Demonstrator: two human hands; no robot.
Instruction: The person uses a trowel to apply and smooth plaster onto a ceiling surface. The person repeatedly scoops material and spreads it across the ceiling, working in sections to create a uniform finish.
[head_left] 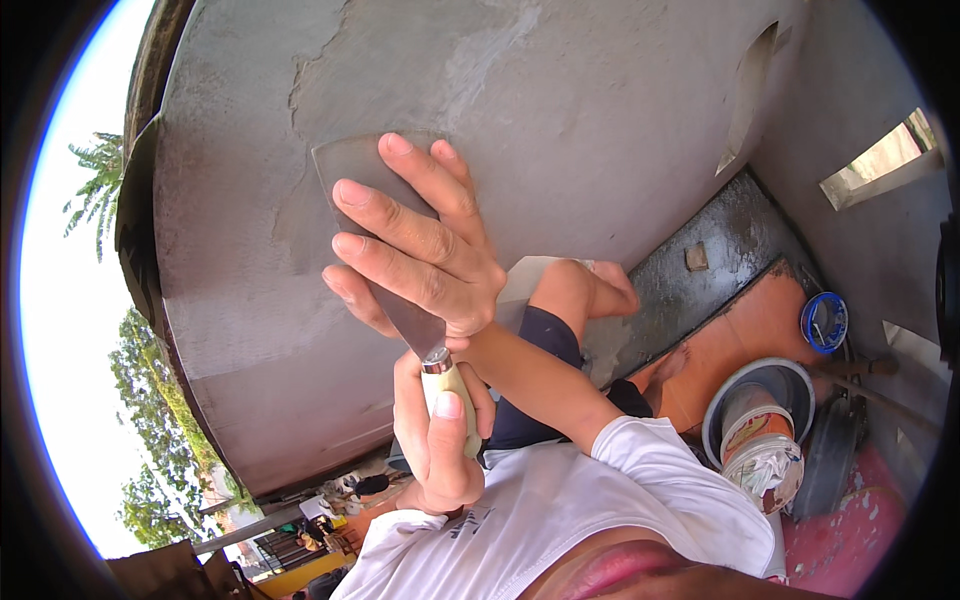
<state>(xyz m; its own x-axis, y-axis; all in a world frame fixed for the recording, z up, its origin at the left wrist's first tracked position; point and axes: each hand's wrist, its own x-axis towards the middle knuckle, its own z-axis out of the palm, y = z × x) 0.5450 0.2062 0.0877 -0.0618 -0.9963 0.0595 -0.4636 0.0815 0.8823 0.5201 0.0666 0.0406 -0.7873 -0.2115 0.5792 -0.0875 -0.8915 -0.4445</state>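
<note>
A broad putty knife with a cream handle and metal ferrule lies against the grey plastered wall. My left hand is wrapped round its handle, thumb along the top. My right hand is spread flat over the blade, fingers apart and pressing on it; it covers much of the blade. The blade's wide edge shows beyond the fingertips, on a patch of rough, uneven grey plaster. Cracked ridges of plaster run up the wall to the left of the blade.
To the right, a grey basin holds a bucket, with a blue-rimmed can beyond. A stick leans nearby. My bent leg is close to the wall. The wall's edge curves at left, with trees outside.
</note>
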